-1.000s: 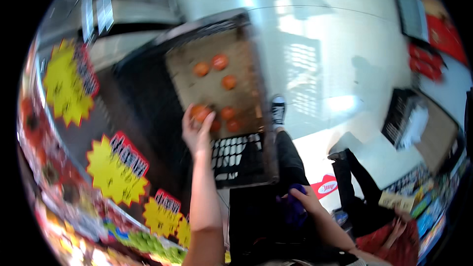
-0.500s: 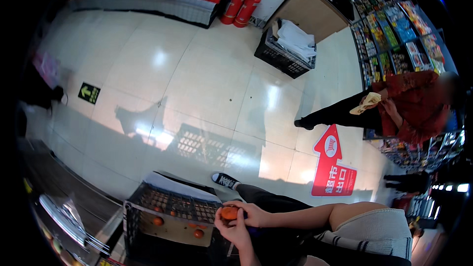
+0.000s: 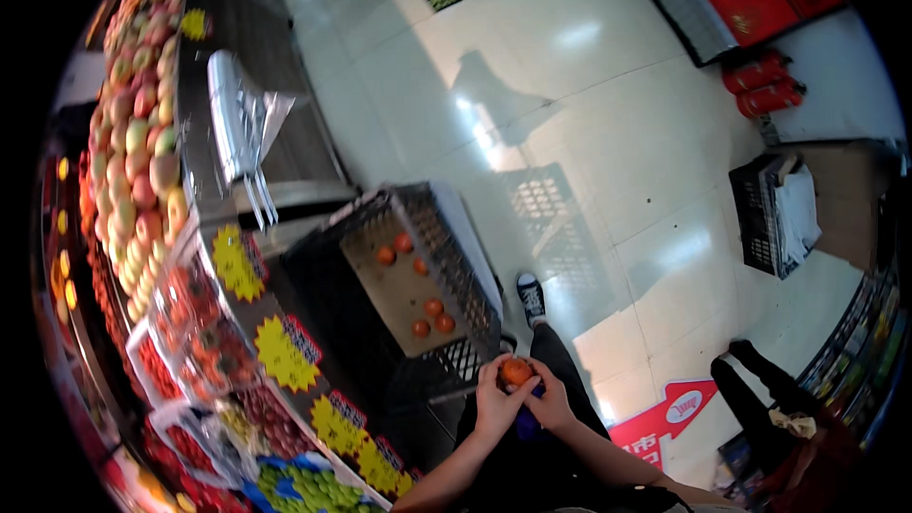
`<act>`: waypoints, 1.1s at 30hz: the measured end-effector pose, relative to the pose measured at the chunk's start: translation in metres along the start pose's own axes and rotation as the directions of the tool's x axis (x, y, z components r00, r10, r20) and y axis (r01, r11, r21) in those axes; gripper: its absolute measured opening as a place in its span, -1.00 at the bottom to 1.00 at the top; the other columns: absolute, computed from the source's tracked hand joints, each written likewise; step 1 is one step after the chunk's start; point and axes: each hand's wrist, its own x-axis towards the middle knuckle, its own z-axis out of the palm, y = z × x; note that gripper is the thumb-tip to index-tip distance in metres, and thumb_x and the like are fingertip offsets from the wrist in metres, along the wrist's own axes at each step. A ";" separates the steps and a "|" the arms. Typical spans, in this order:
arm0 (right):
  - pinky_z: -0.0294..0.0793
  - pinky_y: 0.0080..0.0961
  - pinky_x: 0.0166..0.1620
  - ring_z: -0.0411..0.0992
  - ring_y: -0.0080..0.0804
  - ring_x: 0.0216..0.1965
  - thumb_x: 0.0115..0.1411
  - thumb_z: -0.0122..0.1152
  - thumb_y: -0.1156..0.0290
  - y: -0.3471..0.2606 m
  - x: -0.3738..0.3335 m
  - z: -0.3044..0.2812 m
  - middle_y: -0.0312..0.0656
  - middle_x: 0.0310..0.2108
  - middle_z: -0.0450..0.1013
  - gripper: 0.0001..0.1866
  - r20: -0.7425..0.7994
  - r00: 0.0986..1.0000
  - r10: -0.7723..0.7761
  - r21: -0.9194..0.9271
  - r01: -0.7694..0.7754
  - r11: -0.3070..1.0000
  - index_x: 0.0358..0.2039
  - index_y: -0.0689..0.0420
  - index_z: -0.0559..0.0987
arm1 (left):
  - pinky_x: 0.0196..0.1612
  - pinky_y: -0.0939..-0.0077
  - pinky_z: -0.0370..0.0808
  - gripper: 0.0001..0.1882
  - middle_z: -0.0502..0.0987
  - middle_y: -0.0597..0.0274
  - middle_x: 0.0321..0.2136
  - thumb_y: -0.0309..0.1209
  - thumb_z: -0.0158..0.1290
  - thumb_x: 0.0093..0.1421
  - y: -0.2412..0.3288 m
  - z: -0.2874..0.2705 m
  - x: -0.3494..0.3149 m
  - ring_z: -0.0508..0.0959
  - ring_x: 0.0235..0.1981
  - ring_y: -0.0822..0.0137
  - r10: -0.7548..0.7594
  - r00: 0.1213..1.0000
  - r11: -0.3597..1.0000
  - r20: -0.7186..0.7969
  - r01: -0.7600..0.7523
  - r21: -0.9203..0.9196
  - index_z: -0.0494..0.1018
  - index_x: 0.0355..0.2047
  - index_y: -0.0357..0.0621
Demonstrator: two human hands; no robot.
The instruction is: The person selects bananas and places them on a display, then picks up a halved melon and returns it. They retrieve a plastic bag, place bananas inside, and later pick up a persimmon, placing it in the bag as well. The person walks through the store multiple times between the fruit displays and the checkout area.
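Note:
Both hands hold one round orange-red fruit (image 3: 516,372) above my lap; its exact kind is hard to tell. My left hand (image 3: 495,403) closes round its left side, my right hand (image 3: 551,406) round its right. The thumbs meet on the near side of the fruit. A bit of purple-blue material (image 3: 528,424) shows just below my right hand. Left of my hands stands a black plastic crate (image 3: 385,198), with several similar orange-red fruits (image 3: 434,307) lying loose on its tan bottom.
A fruit stand (image 3: 275,323) runs along the left, with apples (image 3: 133,142), packed red fruit, green grapes (image 3: 313,489) and yellow tags. A plastic bag roll (image 3: 224,114) sits on its edge. Fire extinguishers (image 3: 765,85) and another crate (image 3: 760,214) stand right; a person (image 3: 769,389) is lower right.
My view has turned left, bringing the fruit stand into sight and showing more of the crate's inside. The orange-red fruit is in both hands in both frames.

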 end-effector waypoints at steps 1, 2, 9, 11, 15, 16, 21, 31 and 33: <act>0.40 -0.45 0.08 0.46 -0.39 -0.03 0.12 0.37 0.37 -0.002 0.004 -0.003 -0.10 -0.05 0.49 -0.44 0.014 1.000 0.018 0.003 -0.018 1.000 0.10 0.27 0.41 | -0.06 0.38 0.51 -0.31 0.39 0.04 -0.06 -0.31 0.42 -0.09 0.004 0.002 0.000 0.53 -0.12 0.14 0.013 1.000 0.999 0.011 -0.014 0.037 0.38 0.03 -0.23; 0.39 -0.47 0.09 0.44 -0.43 -0.01 0.14 0.34 0.37 0.001 0.002 -0.004 -0.14 -0.05 0.49 -0.47 0.059 0.993 0.107 0.140 -0.114 0.984 0.09 0.27 0.42 | -0.08 0.39 0.51 -0.26 0.38 0.06 -0.05 -0.31 0.43 -0.09 0.010 0.001 -0.002 0.53 -0.13 0.18 0.031 0.999 0.996 0.034 -0.034 0.081 0.35 0.08 -0.22; 0.43 -0.63 -0.16 0.43 -0.60 -0.23 0.32 0.11 0.21 0.072 0.031 -0.181 -0.29 -0.23 0.48 -0.69 -0.346 0.866 0.361 0.614 -0.082 0.785 -0.06 0.16 0.53 | -0.18 0.59 0.51 -0.41 0.39 0.17 -0.04 -0.62 0.17 0.14 -0.020 -0.035 0.001 0.55 -0.21 0.40 -0.182 0.982 0.925 -0.042 0.157 -0.346 0.25 0.17 -0.23; 0.45 -0.61 -0.29 0.44 -0.59 -0.38 0.29 0.15 0.11 0.081 0.037 -0.334 -0.34 -0.39 0.47 -0.69 -0.484 0.843 0.235 0.587 0.113 0.802 -0.16 0.09 0.53 | -0.19 0.57 0.52 -0.52 0.42 0.17 -0.06 -0.57 0.13 0.20 -0.041 -0.066 0.010 0.54 -0.21 0.39 -0.183 0.981 0.940 -0.058 0.157 -0.303 0.30 0.12 -0.22; 0.54 -0.43 -0.32 0.49 -0.45 -0.39 0.14 0.33 0.08 -0.026 0.029 -0.480 -0.24 -0.41 0.47 -0.56 -0.767 0.529 0.364 0.530 0.201 0.824 -0.19 0.19 0.53 | -0.24 0.56 0.53 -0.64 0.43 0.25 -0.18 -0.44 0.12 0.25 -0.053 -0.102 0.022 0.54 -0.29 0.41 -0.290 0.944 0.937 -0.154 0.248 -0.247 0.34 0.03 -0.21; 0.56 -0.42 -0.32 0.50 -0.44 -0.38 0.11 0.36 0.08 -0.016 0.021 -0.494 -0.24 -0.42 0.47 -0.56 -0.771 0.459 0.441 0.510 0.030 0.860 -0.20 0.19 0.54 | -0.24 0.56 0.53 -0.65 0.43 0.28 -0.20 -0.43 0.12 0.26 -0.059 -0.114 0.024 0.53 -0.30 0.42 -0.315 0.934 0.932 -0.170 0.271 -0.239 0.35 0.02 -0.22; 0.54 -0.51 -0.20 0.53 -0.45 -0.36 0.18 0.27 0.19 0.108 0.048 -0.388 -0.23 -0.31 0.58 -0.72 -0.311 0.847 0.431 0.378 -0.306 0.874 -0.27 0.14 0.63 | -0.25 0.56 0.53 -0.66 0.42 0.26 -0.18 -0.46 0.11 0.26 -0.090 -0.130 0.037 0.54 -0.30 0.39 -0.406 0.886 0.881 -0.225 0.313 -0.355 0.36 0.02 -0.19; 0.47 -0.51 0.03 0.47 -0.44 -0.01 0.31 0.13 0.21 0.090 0.009 -0.010 -0.12 -0.03 0.51 -0.56 0.587 0.477 0.654 0.251 -0.875 0.414 0.09 0.21 0.45 | -0.31 0.61 0.47 -0.58 0.49 0.17 -0.19 -0.46 0.16 0.21 -0.176 -0.168 0.088 0.50 -0.39 0.48 -0.309 0.851 0.932 -0.425 0.180 -0.316 0.36 0.04 -0.32; 0.47 -0.50 0.03 0.47 -0.43 -0.03 0.31 0.11 0.21 0.099 -0.001 -0.005 -0.12 -0.04 0.51 -0.58 0.601 0.434 0.671 0.207 -0.895 0.394 0.07 0.21 0.46 | -0.30 0.60 0.48 -0.58 0.47 0.17 -0.16 -0.45 0.19 0.18 -0.196 -0.171 0.108 0.50 -0.40 0.49 -0.353 0.815 0.918 -0.460 0.205 -0.340 0.38 0.02 -0.30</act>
